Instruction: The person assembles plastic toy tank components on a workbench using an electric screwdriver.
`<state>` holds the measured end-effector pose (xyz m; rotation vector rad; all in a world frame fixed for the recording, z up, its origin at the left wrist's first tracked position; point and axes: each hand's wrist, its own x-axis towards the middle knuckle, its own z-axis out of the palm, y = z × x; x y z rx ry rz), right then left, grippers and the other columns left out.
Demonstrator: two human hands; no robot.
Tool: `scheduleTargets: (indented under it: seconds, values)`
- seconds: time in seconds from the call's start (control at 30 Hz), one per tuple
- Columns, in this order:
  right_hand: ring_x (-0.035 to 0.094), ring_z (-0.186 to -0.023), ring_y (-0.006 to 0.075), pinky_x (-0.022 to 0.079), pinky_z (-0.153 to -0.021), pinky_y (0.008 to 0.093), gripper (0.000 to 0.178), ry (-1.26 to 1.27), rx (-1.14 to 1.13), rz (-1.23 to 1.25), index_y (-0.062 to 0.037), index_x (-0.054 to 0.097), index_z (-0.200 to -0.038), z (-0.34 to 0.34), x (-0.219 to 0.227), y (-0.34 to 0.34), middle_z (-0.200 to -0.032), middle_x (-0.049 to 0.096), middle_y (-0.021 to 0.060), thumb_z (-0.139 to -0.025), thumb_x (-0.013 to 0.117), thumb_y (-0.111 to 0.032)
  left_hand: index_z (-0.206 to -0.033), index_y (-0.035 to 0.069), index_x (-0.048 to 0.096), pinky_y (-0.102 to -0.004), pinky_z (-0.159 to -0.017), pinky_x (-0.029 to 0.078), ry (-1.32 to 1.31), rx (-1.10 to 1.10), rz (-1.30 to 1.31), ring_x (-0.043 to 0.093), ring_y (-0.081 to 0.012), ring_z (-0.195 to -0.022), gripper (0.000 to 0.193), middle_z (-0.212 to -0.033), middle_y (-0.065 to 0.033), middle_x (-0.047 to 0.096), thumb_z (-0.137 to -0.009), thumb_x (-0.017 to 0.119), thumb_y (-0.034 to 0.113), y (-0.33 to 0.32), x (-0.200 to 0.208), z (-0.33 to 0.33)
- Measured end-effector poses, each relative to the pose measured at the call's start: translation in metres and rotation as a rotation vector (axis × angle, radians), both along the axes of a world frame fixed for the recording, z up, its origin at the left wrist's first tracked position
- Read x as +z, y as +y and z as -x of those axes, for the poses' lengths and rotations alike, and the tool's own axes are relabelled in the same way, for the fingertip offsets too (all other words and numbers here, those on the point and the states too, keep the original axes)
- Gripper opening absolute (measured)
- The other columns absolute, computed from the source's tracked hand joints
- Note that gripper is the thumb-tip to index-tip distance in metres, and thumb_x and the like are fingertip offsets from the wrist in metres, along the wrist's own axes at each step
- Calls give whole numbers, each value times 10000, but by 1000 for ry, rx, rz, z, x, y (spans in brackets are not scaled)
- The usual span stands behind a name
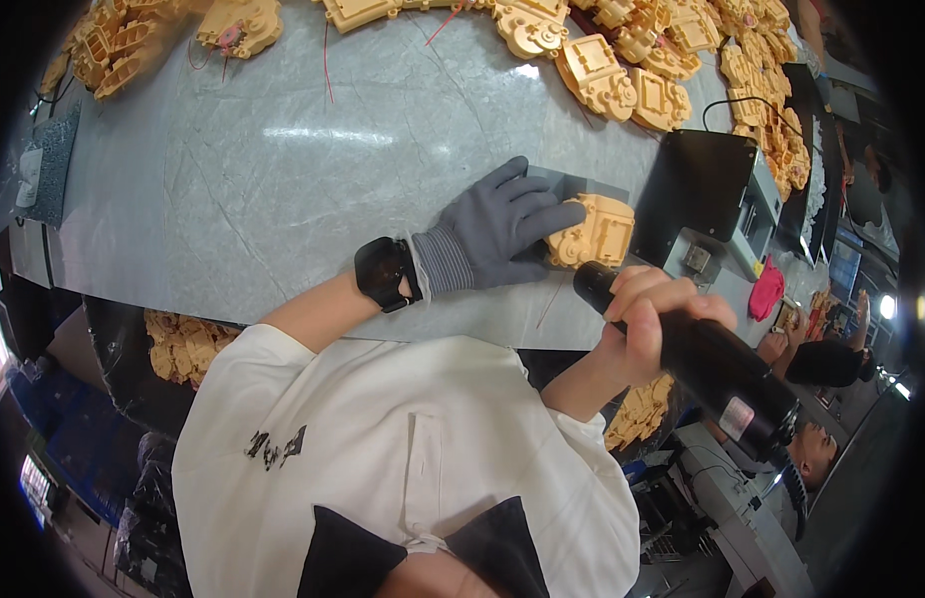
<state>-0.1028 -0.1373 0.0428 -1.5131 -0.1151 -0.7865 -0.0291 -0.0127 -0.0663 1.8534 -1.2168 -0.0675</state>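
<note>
My left hand (502, 224) wears a grey knit glove and lies flat on the table, pressing on the left side of a tan plastic housing part (594, 232). A black watch sits on that wrist. My right hand (647, 314) is bare and closed around a black electric screwdriver (707, 359), whose tip end points at the lower edge of the tan part. The part rests on a small grey pad (572, 184).
Many more tan plastic parts (622, 75) lie along the table's far edge and at the far left (119, 45). A black device with a cable (700, 189) stands right of the part. A bin of tan parts (183, 344) sits below the grey table (283, 179). Another person is at lower right.
</note>
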Motion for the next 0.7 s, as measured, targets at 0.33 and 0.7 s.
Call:
scheduleTargets:
  seconds: [0.33, 0.7]
  values:
    - [462, -420, 181, 404, -464, 320, 421, 16, 53, 103, -55, 395, -1074, -4, -2, 1, -590, 484, 72, -692, 519, 73, -1254, 127, 444, -497, -1032, 307, -10, 10, -2, 502, -285, -1077, 721, -1078, -99, 541, -625, 722, 345, 0, -1, 0]
    - [463, -432, 181, 398, -462, 311, 437, -14, 100, 86, -44, 394, -1109, -3, -6, -10, -595, 486, 73, -710, 538, 64, -1253, 104, 439, -493, -1034, 306, -18, -2, -14, 495, -299, -1083, 726, -1091, -105, 545, -626, 720, 338, -3, 2, 0]
